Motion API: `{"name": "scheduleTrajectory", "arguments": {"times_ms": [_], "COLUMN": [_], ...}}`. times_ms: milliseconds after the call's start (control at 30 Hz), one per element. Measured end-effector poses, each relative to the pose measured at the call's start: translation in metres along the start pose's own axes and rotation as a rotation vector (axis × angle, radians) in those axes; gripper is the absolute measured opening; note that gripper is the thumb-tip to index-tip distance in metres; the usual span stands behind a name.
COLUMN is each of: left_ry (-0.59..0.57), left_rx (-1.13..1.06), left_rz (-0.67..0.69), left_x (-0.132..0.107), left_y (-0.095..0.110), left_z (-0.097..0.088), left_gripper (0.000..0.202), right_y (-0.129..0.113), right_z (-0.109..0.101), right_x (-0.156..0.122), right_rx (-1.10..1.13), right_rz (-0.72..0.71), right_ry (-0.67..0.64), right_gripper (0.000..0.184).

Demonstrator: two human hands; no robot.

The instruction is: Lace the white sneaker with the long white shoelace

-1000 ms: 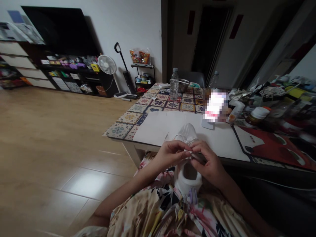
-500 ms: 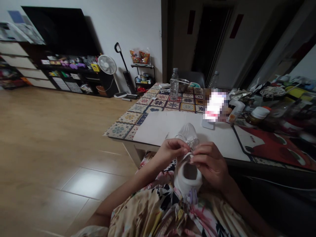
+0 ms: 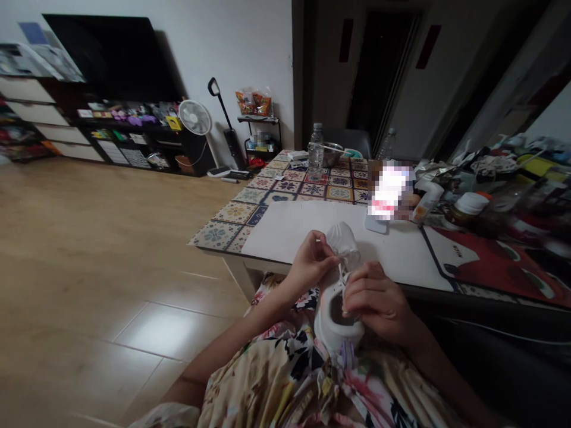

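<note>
A white lace-up shoe (image 3: 339,340) rests with its heel toward me at my lap and its toe over the table edge. Its opening faces up. At its left side, my left hand (image 3: 313,260) is closed in a pinch on a thin white shoelace (image 3: 341,271) near the eyelets. My right hand (image 3: 379,304) is closed at the right rim of the opening, fingertips curled onto the shoe; whether a lace end is also in them is hidden. A small purple piece (image 3: 347,355) shows at the heel.
Under the toe, a white sheet (image 3: 285,229) covers part of the patterned table (image 3: 218,232). A lit, blurred phone (image 3: 388,193) stands beyond the shoe. Farther back are a plastic bottle (image 3: 316,151) and a bowl (image 3: 332,156). Jars and a red mat (image 3: 499,270) crowd the right.
My hands have drawn apart: the left moved slightly up and left, and the right slid down along the shoe's rim. A lace stretch now shows between them.
</note>
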State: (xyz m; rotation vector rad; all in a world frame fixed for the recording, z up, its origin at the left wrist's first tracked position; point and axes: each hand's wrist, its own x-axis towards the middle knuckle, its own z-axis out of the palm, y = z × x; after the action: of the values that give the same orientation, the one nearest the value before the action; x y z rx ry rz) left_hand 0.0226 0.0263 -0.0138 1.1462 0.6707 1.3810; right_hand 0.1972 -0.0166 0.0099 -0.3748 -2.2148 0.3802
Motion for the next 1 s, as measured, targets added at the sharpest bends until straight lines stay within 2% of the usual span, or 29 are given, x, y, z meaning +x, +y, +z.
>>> {"name": "scheduleTrajectory", "arguments": {"times_ms": [200,267,333,400,467,533,567,667,733,767,833,867,933,1000], "left_ry": [-0.096,-0.138,-0.187,-0.29,-0.461,-0.585,-0.605,-0.554,-0.525,-0.519,-0.517,-0.522,-0.543,-0.575], "left_rx": [0.077,0.148,0.246,0.365,0.491,0.583,0.609,0.628,0.641,0.656,0.69,0.7,0.692,0.669], "left_rz": [0.019,0.053,0.11,0.159,0.185,0.189,0.18,0.127,0.103,0.105,0.126,0.136,0.151,0.163], "left_x": [-0.003,-0.006,-0.01,-0.014,-0.017,-0.02,-0.021,-0.023,-0.023,-0.023,-0.023,-0.023,-0.022,-0.022], "left_y": [-0.003,-0.002,0.004,0.012,0.023,0.031,0.034,0.036,0.035,0.034,0.032,0.032,0.031,0.031], "left_z": [-0.01,-0.015,-0.021,-0.024,-0.025,-0.024,-0.023,-0.02,-0.019,-0.019,-0.019,-0.019,-0.019,-0.019], "left_gripper": [0.051,0.049,0.046,0.041,0.035,0.03,0.028,0.028,0.028,0.027,0.023,0.021,0.018,0.017], "right_y": [-0.001,-0.002,-0.001,0.0,0.0,-0.002,-0.005,-0.018,-0.028,-0.031,-0.032,-0.03,-0.021,-0.009], "right_z": [-0.002,-0.003,-0.003,-0.002,-0.001,-0.001,-0.002,-0.011,-0.02,-0.025,-0.03,-0.031,-0.029,-0.024], "right_x": [-0.001,-0.003,-0.004,-0.005,-0.005,-0.004,-0.005,-0.008,-0.012,-0.013,-0.014,-0.013,-0.011,-0.009], "right_rx": [-0.029,-0.119,-0.201,-0.245,-0.256,-0.207,-0.13,0.292,0.524,0.568,0.548,0.501,0.359,0.178], "right_rz": [0.016,0.09,0.179,0.232,0.229,0.214,0.203,0.118,-0.018,-0.091,-0.087,-0.014,0.169,0.28], "right_ry": [-0.017,0.005,0.035,0.054,0.069,0.095,0.11,0.043,-0.099,-0.158,-0.204,-0.182,-0.071,0.034], "right_gripper": [0.01,0.003,0.006,0.004,0.005,0.009,0.009,0.015,0.023,0.024,0.027,0.03,0.035,0.029]}}
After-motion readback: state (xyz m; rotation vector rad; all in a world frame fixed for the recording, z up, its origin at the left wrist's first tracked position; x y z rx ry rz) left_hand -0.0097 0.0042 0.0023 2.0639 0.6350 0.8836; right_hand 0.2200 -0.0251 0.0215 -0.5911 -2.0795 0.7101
